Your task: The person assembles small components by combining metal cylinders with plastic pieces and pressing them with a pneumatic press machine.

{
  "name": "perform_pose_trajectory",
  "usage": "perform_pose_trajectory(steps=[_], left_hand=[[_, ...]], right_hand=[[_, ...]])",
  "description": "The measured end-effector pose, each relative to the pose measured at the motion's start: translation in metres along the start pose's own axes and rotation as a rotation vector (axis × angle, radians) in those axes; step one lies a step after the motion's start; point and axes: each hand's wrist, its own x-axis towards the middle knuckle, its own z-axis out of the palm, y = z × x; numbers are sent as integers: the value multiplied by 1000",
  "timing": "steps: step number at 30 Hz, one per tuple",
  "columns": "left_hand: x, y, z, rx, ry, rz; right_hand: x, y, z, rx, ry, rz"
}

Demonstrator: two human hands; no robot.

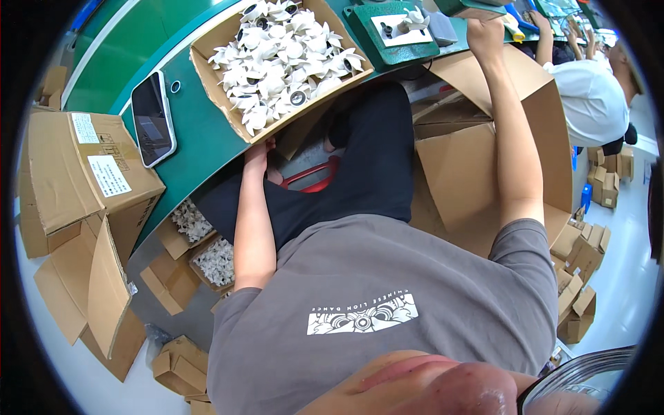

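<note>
My left hand [257,153] is low at the near edge of the green table [207,131], just under the corner of an open cardboard box [216,81] filled with several white plastic fan wheels [283,52]. Its fingers are hidden beneath the box. My right arm reaches far forward, and my right hand [485,33] is up against a dark green block [462,7] at the back of the table. Only the back of that hand shows. Left of it stands a green fixture [391,47] with a white plate and one white fan wheel [413,19] on it.
A phone [152,117] lies on the table at left. Brown cartons [83,166] stand left, and smaller boxes of white parts [216,263] sit under the table. A large open carton [477,166] is at my right knee. A person in a white shirt [591,97] works at right.
</note>
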Motion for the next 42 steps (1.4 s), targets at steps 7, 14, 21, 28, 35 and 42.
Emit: perform_pose_trajectory(steps=[7, 14, 21, 28, 35, 42], left_hand=[[0, 2, 4, 65, -26, 61], [-11, 16, 30, 365, -72, -70], [-33, -4, 35, 377, -224, -117], [-30, -17, 29, 479, -240, -46], [-25, -17, 42, 453, -285, -33], [-17, -29, 30, 857, -338, 20]], right_hand=[[-9, -32, -2, -41, -356, -368], [-22, -53, -17, 126, -166, -167], [-35, -84, 18, 604, -279, -274], [-31, -103, -19, 585, -240, -188], [-42, -108, -38, 417, -49, -307], [-58, -157, -55, 502, -184, -424]])
